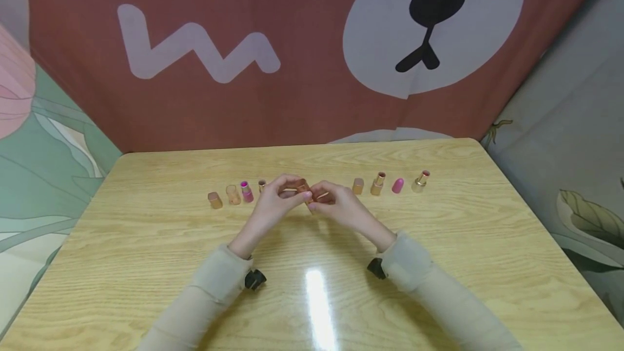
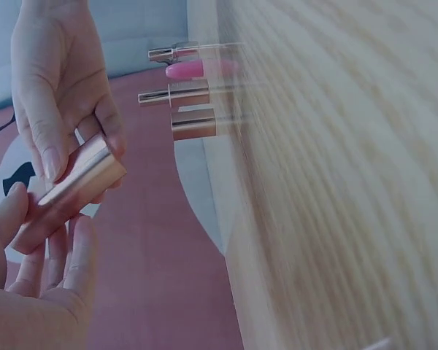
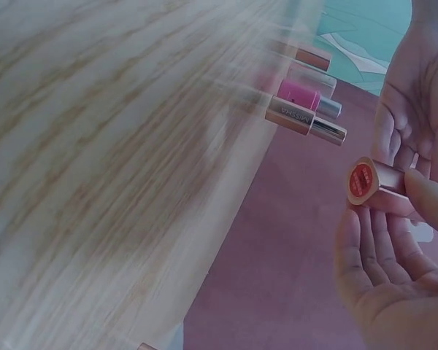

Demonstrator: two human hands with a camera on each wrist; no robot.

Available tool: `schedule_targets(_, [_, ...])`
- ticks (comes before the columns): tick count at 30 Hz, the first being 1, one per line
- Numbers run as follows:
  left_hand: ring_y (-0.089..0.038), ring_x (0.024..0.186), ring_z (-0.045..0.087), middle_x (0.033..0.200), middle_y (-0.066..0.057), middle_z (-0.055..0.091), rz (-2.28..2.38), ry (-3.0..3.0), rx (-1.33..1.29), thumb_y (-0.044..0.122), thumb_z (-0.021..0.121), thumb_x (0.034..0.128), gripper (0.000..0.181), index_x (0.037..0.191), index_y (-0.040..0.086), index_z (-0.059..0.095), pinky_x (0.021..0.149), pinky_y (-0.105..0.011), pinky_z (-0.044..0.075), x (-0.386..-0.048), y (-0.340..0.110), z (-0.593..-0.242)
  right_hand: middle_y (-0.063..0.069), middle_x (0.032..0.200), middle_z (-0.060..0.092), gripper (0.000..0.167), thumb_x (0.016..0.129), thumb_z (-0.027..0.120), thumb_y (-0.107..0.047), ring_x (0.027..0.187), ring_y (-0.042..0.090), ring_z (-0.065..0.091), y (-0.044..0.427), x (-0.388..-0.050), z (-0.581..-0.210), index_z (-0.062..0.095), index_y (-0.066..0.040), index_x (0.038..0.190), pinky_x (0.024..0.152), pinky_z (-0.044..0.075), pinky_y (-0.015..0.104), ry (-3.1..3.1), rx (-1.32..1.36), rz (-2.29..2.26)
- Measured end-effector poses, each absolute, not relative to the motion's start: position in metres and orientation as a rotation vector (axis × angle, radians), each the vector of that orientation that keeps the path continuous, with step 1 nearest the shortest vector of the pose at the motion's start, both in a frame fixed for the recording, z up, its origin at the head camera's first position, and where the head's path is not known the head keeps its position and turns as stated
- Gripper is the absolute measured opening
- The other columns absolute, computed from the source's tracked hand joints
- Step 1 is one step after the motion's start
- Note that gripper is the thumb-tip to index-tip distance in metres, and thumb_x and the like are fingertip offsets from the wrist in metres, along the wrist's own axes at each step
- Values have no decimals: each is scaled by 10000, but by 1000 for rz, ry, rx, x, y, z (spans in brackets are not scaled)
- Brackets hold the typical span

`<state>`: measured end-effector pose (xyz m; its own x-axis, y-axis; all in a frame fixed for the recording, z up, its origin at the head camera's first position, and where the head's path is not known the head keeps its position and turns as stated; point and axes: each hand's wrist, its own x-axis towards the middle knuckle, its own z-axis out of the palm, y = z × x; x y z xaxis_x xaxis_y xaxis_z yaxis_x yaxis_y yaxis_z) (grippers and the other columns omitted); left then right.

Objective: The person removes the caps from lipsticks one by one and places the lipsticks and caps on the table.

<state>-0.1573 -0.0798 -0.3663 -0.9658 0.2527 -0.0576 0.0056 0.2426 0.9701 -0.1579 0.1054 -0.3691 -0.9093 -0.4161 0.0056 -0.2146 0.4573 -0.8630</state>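
A rose-gold lipstick tube (image 2: 73,193) is held between both hands above the table, tilted. My left hand (image 1: 275,199) pinches one end with thumb and fingers. The right hand (image 1: 341,205) grips the other end, its thumb along the side in the left wrist view. A round red label (image 3: 362,180) shows on the tube's end in the right wrist view. No gap in the tube is visible. Just behind the left hand stands an uncapped gold lipstick (image 3: 306,120), partly hidden in the head view.
Left of the hands stand a rose-gold cap (image 1: 214,200), a clear cap (image 1: 233,195) and a magenta lipstick (image 1: 247,193). To the right stand another rose-gold cap (image 1: 358,186), an open lipstick (image 1: 377,183), a pink cap (image 1: 397,186) and a gold lipstick (image 1: 421,181) on the wooden table (image 1: 146,264).
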Motion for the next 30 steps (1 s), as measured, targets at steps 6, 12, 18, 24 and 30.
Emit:
schedule_targets(6, [-293, 1098, 648, 1289, -145, 595, 1875, 2258, 255, 185, 678, 895, 405, 1261, 47, 571, 935, -393, 533, -157, -80, -367, 186, 1136, 664, 260, 905, 648, -99, 1032, 308, 662, 106, -156, -364, 612, -5, 1145, 841, 569, 327, 2476, -594, -1467])
schedule_targets(12, [-274, 1004, 683, 1264, -195, 587, 1935, 2223, 265, 149, 665, 902, 414, 1271, -5, 559, 848, -341, 571, -156, -79, -368, 181, 1158, 658, 281, 909, 644, -104, 1034, 301, 658, 106, -156, -362, 610, -14, 1173, 850, 566, 332, 2469, -591, -1451])
schedule_targets(18, [-253, 961, 692, 1259, -198, 574, 1953, 2206, 260, 148, 648, 915, 393, 1274, 14, 561, 803, -342, 585, -154, -79, -368, 166, 1189, 648, 338, 911, 647, -129, 1029, 286, 654, 108, -157, -364, 595, -37, 1231, 855, 561, 335, 2463, -581, -1429])
schedule_targets(24, [-286, 992, 682, 1287, -169, 548, 1946, 2194, 245, 190, 633, 929, 411, 1300, 43, 536, 836, -389, 577, -155, -79, -367, 166, 1193, 637, 383, 914, 642, -120, 1027, 291, 654, 110, -158, -368, 568, -43, 1282, 862, 558, 343, 2456, -605, -1428])
schedule_targets(30, [-246, 996, 683, 1249, -160, 569, 1963, 2183, 229, 188, 640, 924, 395, 1282, 49, 548, 871, -408, 564, -158, -79, -367, 175, 1197, 639, 371, 910, 644, -116, 1022, 298, 659, 112, -159, -368, 578, -21, 1263, 863, 562, 338, 2471, -598, -1407])
